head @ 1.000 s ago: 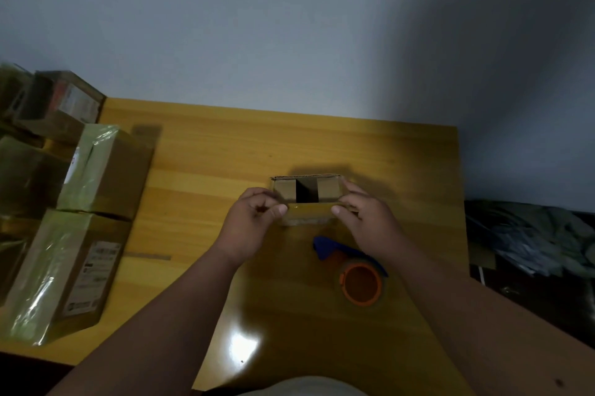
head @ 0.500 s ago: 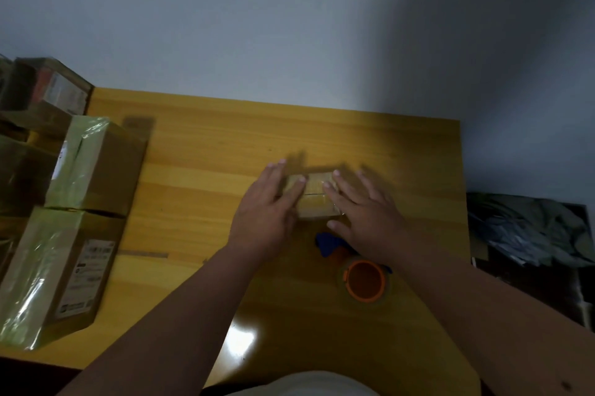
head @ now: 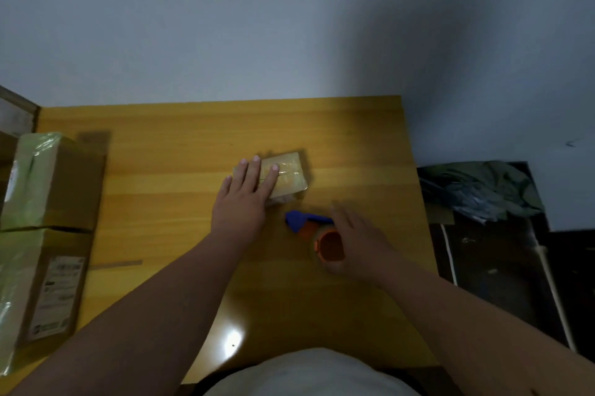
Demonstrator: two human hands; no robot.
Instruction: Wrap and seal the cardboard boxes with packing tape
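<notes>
- A small cardboard box (head: 285, 178) lies flaps-down mid-counter (head: 161, 170).
- Left hand (head: 244, 199), fingers straight, presses its top.
- Right hand (head: 357, 242), just nearer than the box, closes loosely round the tape dispenser (head: 322, 236); firmness of grip unclear.
- Advice: keep pressing the flaps flat while lifting the tape across.

A plain pale grey wall (head: 225, 25) fills the top half, with a broad soft shadow darkening its right side. Below it sits a yellow wooden counter (head: 180, 170), grain running left to right, a bright glare spot (head: 232, 340) of light on its near edge. To the right, dark floor (head: 502, 267) with a crumpled grey-green heap (head: 479, 189) against the wall.
</notes>
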